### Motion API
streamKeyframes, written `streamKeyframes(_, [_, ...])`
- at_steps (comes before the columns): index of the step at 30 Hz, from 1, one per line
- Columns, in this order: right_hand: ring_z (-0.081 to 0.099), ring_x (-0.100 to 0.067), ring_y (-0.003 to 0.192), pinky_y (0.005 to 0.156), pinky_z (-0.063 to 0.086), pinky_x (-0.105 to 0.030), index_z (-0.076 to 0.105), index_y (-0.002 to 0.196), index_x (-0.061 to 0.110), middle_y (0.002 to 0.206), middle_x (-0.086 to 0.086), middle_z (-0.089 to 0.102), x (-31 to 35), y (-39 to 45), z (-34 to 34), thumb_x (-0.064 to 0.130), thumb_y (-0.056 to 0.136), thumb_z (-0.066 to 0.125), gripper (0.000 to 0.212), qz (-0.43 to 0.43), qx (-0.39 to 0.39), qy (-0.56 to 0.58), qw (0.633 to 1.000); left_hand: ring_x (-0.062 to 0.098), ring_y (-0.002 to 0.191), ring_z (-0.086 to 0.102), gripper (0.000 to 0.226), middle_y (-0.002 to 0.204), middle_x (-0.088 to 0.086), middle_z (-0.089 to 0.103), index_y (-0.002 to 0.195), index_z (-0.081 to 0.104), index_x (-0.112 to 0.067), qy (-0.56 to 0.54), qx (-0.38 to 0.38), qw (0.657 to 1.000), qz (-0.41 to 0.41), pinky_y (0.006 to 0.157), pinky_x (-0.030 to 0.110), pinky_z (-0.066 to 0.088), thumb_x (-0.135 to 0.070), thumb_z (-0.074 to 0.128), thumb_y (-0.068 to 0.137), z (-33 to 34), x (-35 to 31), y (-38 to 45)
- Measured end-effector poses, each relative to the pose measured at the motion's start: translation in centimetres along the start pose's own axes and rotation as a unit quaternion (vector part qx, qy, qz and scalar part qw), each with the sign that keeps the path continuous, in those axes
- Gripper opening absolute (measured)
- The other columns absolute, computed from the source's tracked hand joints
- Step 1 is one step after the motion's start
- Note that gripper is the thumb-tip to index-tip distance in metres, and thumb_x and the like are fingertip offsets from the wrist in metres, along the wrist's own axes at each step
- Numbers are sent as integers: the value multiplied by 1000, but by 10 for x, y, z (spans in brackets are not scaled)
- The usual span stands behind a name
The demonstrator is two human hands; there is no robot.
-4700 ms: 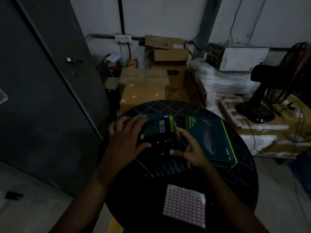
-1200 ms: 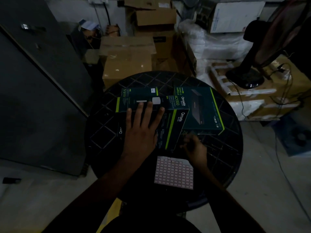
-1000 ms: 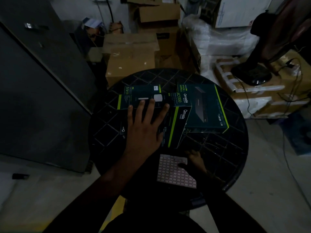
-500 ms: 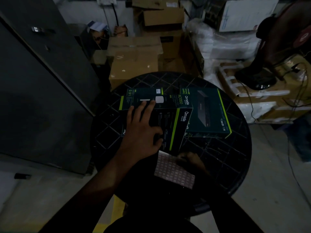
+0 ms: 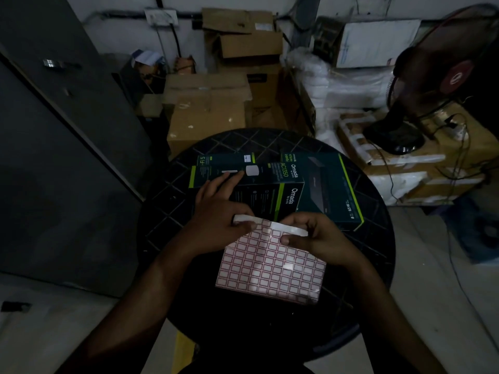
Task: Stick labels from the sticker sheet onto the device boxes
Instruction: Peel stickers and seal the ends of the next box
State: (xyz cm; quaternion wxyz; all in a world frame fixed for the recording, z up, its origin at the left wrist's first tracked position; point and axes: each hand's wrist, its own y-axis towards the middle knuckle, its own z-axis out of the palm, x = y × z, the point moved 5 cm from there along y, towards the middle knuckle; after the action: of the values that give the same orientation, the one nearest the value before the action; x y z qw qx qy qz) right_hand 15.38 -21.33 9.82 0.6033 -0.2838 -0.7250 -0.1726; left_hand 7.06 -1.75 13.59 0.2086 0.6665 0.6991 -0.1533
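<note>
A sticker sheet with rows of red-bordered white labels is lifted over the near part of the round black table, its far edge curled back. My left hand pinches the sheet's far left corner, with two fingers stretched toward the boxes. My right hand pinches the far right edge. Behind the hands lie three dark teal device boxes with green stripes: a long narrow one at the back, a darker one in front of it, and a large flat one to the right.
Cardboard cartons are stacked on the floor behind the table. A black pedestal fan stands on a taped carton at the right. White wrapped bundles lie beside it. A dark metal door fills the left side.
My left hand left the box top and came to the sheet. Both hands have lifted the sticker sheet off the table and hold its far edge.
</note>
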Motion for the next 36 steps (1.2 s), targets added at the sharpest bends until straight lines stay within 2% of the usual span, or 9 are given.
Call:
streamKeyframes(4, [74,-27,90,77,60,-34,72,106,7,98,-11,76,14,2,-1,1,85,75,22,-8,13,6,1000,11,149,-6,28,164,-11,10,87,71,-41,-18,-2,1000,-7,115,36,-8,-61,53,78,-3,-2,1])
streamKeyframes(7, [71,-13,93,81,59,-34,67,110,22,96,1,74,25,5,-4,10,78,84,38,-27,-30,-92,995,12,149,-1,13,163,-12,15,80,63,-48,-42,-6,999,-21,116,41,-2,-57,55,77,-7,-2,3])
streamKeyframes(9, [59,-3,98,82,52,-32,61,105,32,99,15,67,35,4,-9,25,70,90,47,-70,-129,-264,953,12,149,0,16,162,-13,17,81,65,-47,-55,-1,998,-27,117,41,-1,-57,54,76,-7,0,4])
streamKeyframes(11, [46,-9,98,78,41,-35,60,100,33,100,15,56,51,-2,-6,38,68,88,43,-135,-213,-412,875,12,149,1,20,162,-14,18,84,70,-42,-69,-1,997,-33,117,43,0,-56,58,79,-7,1,6])
streamKeyframes(12, [44,-12,98,77,35,-35,61,97,33,97,15,53,56,-4,-3,42,69,86,38,-153,-237,-447,849,12,149,1,15,162,-14,18,85,70,-41,-76,-3,996,-35,118,45,0,-54,62,82,-7,2,6])
streamKeyframes(14, [47,-15,95,77,28,-32,65,92,34,93,15,55,58,-7,6,47,74,81,27,-167,-253,-460,834,11,149,1,3,162,-13,19,86,68,-42,-86,-7,995,-39,118,47,-1,-44,68,88,-7,2,8])
streamKeyframes(21, [60,-11,93,74,48,-25,76,95,30,89,18,69,38,5,16,40,81,80,18,-90,-252,-264,926,9,148,1,9,161,-14,19,87,68,-47,-105,-13,994,-35,116,39,-4,-39,71,87,-10,1,13])
streamKeyframes(28, [64,-1,87,71,41,-7,78,90,26,87,17,73,38,12,18,24,80,83,12,-65,-269,-176,945,8,148,2,5,161,-14,20,90,73,-40,-97,-25,994,-35,118,42,-4,-37,72,87,-10,4,16])
streamKeyframes(36, [65,-4,78,67,41,-7,72,84,24,80,12,69,42,15,18,15,80,84,15,-77,-273,-138,949,8,147,5,5,160,-14,22,89,75,-37,-98,-24,994,-39,119,41,-2,-38,72,86,-10,8,21])
